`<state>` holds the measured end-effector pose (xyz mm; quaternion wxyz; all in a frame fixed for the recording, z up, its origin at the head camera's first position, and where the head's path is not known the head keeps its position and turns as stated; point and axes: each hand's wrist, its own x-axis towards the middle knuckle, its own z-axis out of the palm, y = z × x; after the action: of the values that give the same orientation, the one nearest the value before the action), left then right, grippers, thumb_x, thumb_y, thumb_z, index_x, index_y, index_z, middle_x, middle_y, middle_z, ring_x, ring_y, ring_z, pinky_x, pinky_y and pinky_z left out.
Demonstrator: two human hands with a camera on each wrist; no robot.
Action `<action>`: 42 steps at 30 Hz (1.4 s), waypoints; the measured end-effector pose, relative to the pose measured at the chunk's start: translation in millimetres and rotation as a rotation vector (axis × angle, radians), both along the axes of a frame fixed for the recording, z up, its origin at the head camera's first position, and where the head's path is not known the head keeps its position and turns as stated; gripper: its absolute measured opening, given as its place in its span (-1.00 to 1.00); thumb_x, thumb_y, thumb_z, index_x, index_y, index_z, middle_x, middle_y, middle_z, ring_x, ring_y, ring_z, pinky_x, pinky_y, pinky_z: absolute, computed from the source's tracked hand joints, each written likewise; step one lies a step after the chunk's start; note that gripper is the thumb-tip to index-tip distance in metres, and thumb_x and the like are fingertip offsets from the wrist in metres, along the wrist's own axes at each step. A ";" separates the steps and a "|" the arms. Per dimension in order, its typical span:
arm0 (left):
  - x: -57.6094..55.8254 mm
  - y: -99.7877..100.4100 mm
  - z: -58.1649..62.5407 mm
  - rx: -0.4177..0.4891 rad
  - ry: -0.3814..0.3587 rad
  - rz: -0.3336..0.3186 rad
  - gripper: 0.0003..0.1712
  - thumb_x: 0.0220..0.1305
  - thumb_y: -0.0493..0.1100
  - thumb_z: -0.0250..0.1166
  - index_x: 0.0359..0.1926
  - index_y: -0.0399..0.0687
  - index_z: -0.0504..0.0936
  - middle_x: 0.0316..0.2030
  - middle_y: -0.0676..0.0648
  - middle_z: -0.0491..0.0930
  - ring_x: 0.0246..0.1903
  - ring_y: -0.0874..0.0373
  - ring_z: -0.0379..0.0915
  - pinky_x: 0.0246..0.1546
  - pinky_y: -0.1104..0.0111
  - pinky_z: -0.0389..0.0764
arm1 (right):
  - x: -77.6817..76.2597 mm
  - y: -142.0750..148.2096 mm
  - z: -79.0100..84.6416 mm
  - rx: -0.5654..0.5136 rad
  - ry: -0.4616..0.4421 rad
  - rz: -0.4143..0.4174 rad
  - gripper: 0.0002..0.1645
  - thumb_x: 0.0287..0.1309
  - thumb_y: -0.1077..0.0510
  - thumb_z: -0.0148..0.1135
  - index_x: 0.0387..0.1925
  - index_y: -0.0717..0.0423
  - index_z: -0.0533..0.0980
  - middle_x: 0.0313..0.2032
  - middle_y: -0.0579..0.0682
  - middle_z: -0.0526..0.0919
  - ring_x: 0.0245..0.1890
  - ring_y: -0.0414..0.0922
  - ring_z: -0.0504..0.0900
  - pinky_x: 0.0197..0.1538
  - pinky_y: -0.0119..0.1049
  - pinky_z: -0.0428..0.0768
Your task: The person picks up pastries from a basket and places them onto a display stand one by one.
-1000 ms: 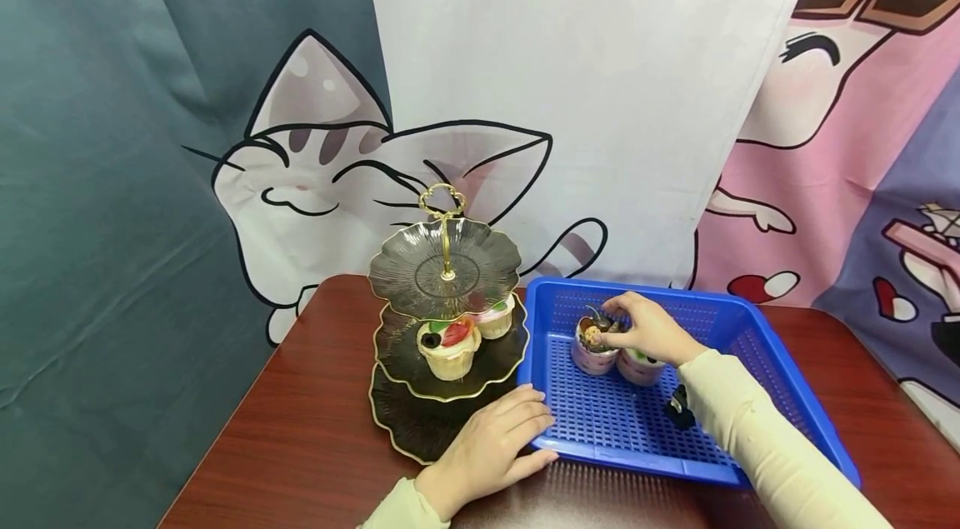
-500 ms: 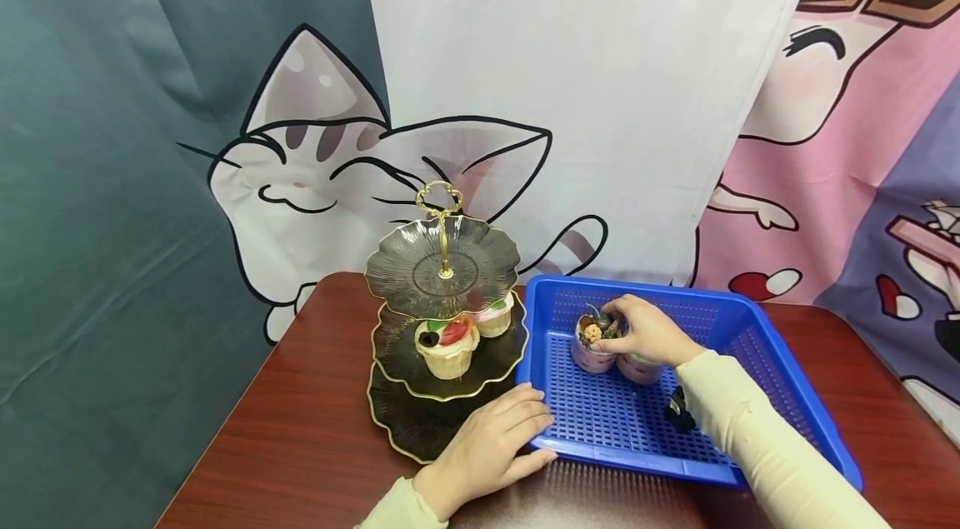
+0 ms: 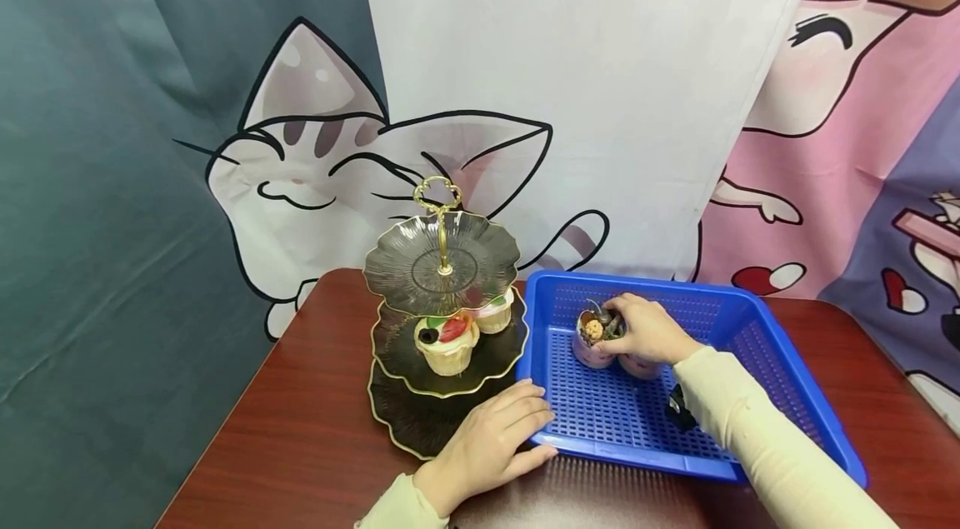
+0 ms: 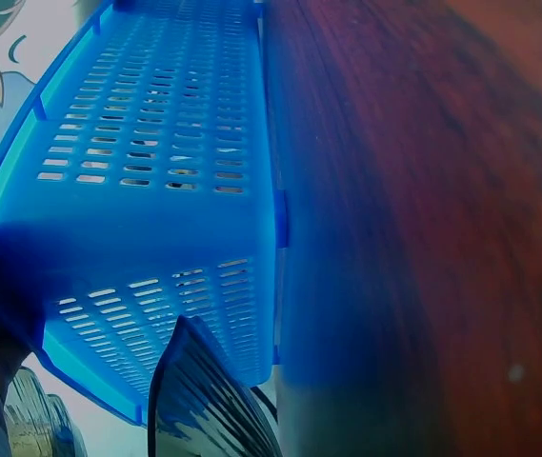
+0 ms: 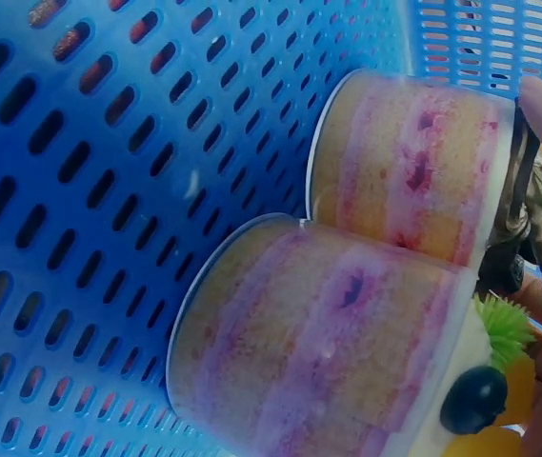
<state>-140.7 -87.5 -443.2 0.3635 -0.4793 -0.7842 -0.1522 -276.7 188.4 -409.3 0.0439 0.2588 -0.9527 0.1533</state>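
In the head view my left hand (image 3: 491,441) rests on the near left corner of the blue plastic basket (image 3: 622,462), fingers laid over its rim and thumb stretched along the front. My right hand (image 3: 648,329) reaches inside and grips a clear cake cup (image 3: 592,352) by its top, thumb and fingers at the rim. Layered pink sponge shows through the wall of the gripped cup (image 5: 413,162); dark toppings and a small cookie-like piece sit on it. A second cake cup (image 5: 318,333), topped with orange fruit and a blueberry, stands beside it, partly hidden under my hand in the head view.
Left of the basket stands a three-tier dark stand (image 3: 442,262) with gold edges. Two cupcakes, the nearer cupcake (image 3: 447,346) fruit-topped, sit on its middle tier. A small black object (image 3: 680,410) lies in the basket by my right sleeve. Behind the wooden table (image 3: 255,429) hangs a cartoon cloth.
My right hand stays at the same cup, its fingers settling slightly round the top. The left hand keeps its place on the basket corner. The head view has shifted a little.
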 end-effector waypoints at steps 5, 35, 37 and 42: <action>-0.7 0.1 0.5 0.001 0.021 -0.001 -0.65 0.31 0.09 0.21 -0.17 -0.09 0.67 -0.17 0.01 0.66 0.04 0.16 0.55 0.33 0.32 0.42 | 1.7 -0.8 1.3 0.026 0.009 -0.006 -0.11 -0.25 -0.27 0.49 -0.02 0.31 0.53 -0.10 0.19 0.63 -0.06 0.15 0.59 -0.01 0.21 0.47; -0.2 -1.2 3.4 -0.002 -0.001 -0.005 -0.68 0.23 0.04 0.30 -0.14 -0.08 0.65 -0.14 0.01 0.66 0.07 0.15 0.53 0.32 0.31 0.43 | -2.3 -2.4 -2.8 0.086 0.047 -0.010 -0.12 -0.26 -0.25 0.48 -0.02 0.33 0.54 -0.10 0.20 0.63 -0.05 0.12 0.58 0.01 0.18 0.46; -0.2 -1.0 3.5 -0.003 0.000 -0.004 -0.68 0.23 0.04 0.30 -0.15 -0.08 0.65 -0.14 0.01 0.66 0.07 0.15 0.53 0.32 0.31 0.43 | -1.8 -2.4 -2.4 0.085 0.046 -0.008 -0.12 -0.25 -0.24 0.48 -0.03 0.34 0.54 -0.10 0.21 0.63 -0.05 0.13 0.58 0.01 0.18 0.46; 0.5 -0.6 2.5 -0.004 -0.004 0.000 -0.67 0.26 0.07 0.26 -0.16 -0.08 0.66 -0.15 0.01 0.67 0.06 0.16 0.54 0.32 0.32 0.44 | 0.2 -2.5 -1.5 0.080 0.049 -0.004 -0.14 -0.26 -0.23 0.48 -0.04 0.34 0.55 -0.12 0.19 0.64 -0.08 0.11 0.58 -0.01 0.17 0.48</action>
<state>-140.2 -88.1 -440.7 0.3609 -0.4799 -0.7852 -0.1516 -276.5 185.9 -410.8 0.0573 0.2622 -0.9572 0.1086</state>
